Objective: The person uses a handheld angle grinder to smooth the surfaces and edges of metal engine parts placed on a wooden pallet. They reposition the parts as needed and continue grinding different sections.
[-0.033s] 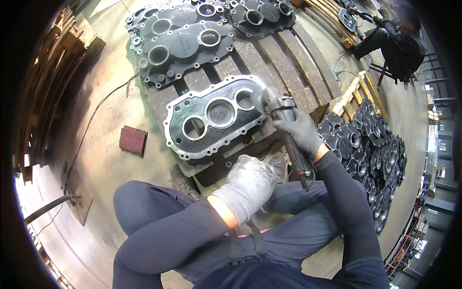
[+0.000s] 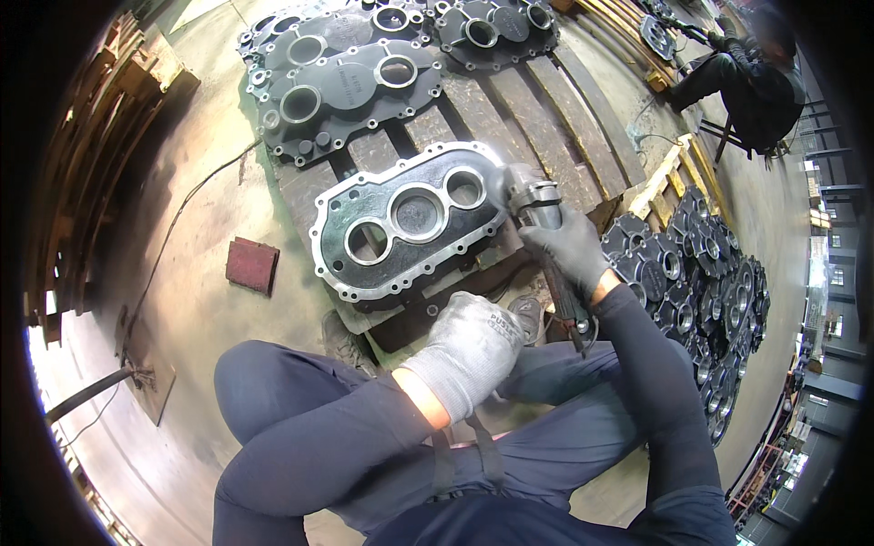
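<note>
My right hand, in a dark grey glove, is closed around an angle grinder. The grinder's blurred disc lies at the right end of a metal gearbox cover. This cover has three large round openings, a bright bare rim with bolt holes and a dark inner face; it rests on a wooden pallet. In a pale grey glove, my left hand is closed in a fist above my lap, near the cover's front edge but apart from it. Nothing shows in it.
Dark gearbox covers lie at the pallet's far end. More covers are piled at the right. A reddish-brown pad lies on the floor at left, near a cable. Stacked wood stands far left; another person sits far right.
My right hand and the grinder have shifted slightly to the right along the cover's end. The left hand and the cover have stayed in place.
</note>
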Motion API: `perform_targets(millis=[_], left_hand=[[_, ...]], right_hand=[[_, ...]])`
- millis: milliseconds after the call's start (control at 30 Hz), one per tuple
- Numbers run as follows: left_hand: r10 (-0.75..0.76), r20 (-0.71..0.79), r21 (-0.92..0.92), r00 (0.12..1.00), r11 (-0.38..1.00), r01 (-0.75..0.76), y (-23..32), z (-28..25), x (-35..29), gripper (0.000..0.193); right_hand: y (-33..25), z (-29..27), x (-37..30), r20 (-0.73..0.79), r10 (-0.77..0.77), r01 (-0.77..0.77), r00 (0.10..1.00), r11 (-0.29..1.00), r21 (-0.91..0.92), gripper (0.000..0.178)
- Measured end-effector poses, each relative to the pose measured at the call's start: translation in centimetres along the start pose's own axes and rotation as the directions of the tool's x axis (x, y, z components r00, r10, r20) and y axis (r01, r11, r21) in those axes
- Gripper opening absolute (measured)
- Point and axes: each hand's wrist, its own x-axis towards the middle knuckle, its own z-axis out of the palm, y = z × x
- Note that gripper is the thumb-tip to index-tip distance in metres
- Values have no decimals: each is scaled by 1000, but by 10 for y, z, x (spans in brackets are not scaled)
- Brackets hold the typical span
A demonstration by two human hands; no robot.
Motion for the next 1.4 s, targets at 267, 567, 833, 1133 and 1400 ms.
perform_targets(millis=[267,567,833,1133,1400], left_hand=[[-34,17,-41,999,999,34,-7,4,3,14],[-15,162,-52,987,998,24,-21,-4,6,17],[10,274,-101,962,995,18,-33,-3,1,17],[-26,217,-95,976,994,47,-40,16,-21,32],[52,241,-87,969,996,-32,-45,14,-52,33]], right_hand=[[19,26,25,-134,94,-137,987,923,-360,76],[8,47,61,-127,89,-133,988,906,-403,68],[-15,68,98,-107,30,-69,994,921,-384,72],[-44,125,103,-100,-133,90,986,932,-352,69],[-70,176,69,-40,-294,269,955,914,-303,70]])
